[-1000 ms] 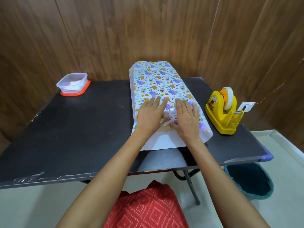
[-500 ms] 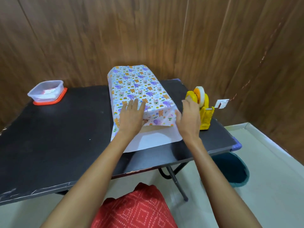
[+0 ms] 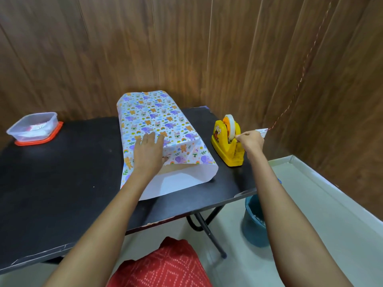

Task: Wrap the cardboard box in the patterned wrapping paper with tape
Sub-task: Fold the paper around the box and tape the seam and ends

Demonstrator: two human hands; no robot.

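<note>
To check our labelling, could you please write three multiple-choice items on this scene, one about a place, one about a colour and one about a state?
1. Where does the yellow tape dispenser stand?
A. right of the wrapping paper
B. behind the paper, against the wall
C. on the floor

2. What colour is the lid under the clear container?
A. blue
B. orange-red
C. green

3. How is the left hand?
A. clenched in the air
B. flat on the paper
C. hanging off to the side

Key: 1 A, it sits on the paper's right; 2 B, the rim shows orange-red; 3 B, its straight fingers press the paper.
</note>
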